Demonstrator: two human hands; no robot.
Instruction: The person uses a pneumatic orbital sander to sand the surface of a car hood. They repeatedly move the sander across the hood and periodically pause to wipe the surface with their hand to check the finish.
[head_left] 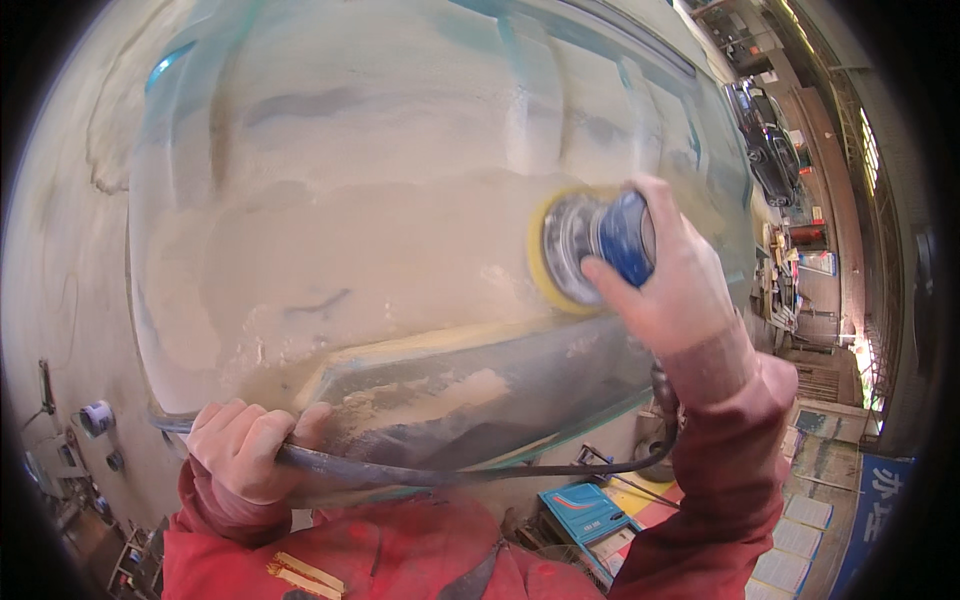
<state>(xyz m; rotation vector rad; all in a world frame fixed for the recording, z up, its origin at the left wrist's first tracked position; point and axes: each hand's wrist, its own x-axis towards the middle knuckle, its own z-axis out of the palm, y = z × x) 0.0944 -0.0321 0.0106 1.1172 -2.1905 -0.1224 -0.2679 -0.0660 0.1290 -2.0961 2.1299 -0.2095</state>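
Note:
In my right hand (690,285) is a round power sander (625,238) with a blue top and a yellow-edged pad. Its pad meets the large vehicle body panel (380,240), right of the middle. Beige filler and dust cover most of that surface, and teal paint shows at the edges. A dark hose (420,474) curves from beside my right wrist across to my left hand (245,450), whose fingers are wrapped round it at the panel's lower left edge. Below the filler lies a grey recessed area (470,385) with a yellowish border. Both hands look dusty.
A blue case (585,512) sits low on the right, past the panel's edge. At far right are a dark car (768,140), cluttered shelving and a blue banner (875,520). A can (97,418) and other items stand on the floor at left.

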